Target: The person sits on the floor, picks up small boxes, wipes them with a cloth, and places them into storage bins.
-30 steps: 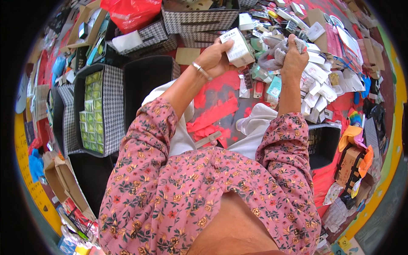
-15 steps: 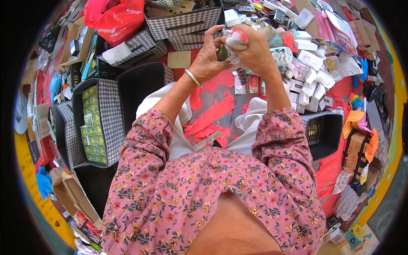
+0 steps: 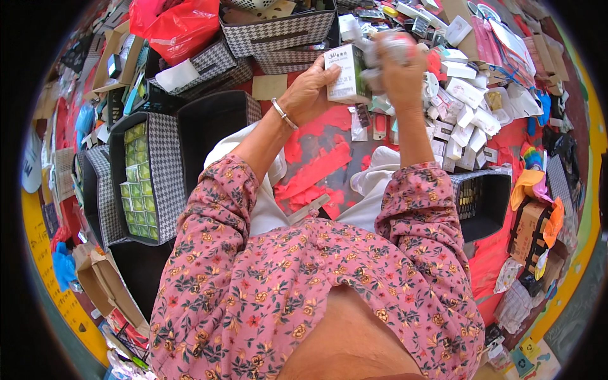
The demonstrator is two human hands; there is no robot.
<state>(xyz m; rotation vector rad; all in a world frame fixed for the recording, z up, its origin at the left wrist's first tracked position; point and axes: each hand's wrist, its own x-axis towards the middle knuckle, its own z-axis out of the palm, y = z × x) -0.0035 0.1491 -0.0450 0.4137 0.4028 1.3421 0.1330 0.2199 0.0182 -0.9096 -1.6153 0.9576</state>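
Observation:
My left hand (image 3: 310,95) grips a small white box with a green side (image 3: 342,79), thumb on its near face and fingers around the left edge. Against or right beside the box's green side is my right hand (image 3: 405,73), closed around a crumpled whitish cloth with a red patch (image 3: 398,47). Motion smears the cloth and right fingers, so I cannot tell whether the cloth touches the box. Left of my arm, a houndstooth storage bin (image 3: 163,183) holds rows of small green-and-white boxes (image 3: 140,196).
A dark-lined bin (image 3: 212,126) stands beside it. Farther back are more houndstooth bins (image 3: 278,39) and a red plastic bag (image 3: 183,31). Many white boxes (image 3: 465,92) lie heaped at the right, near another black bin (image 3: 491,202). Worn red flooring (image 3: 316,171) shows between my knees.
The box, mostly hidden by my hands before, now shows its white face in my left hand. My right hand has moved slightly right with the cloth, away from the left hand.

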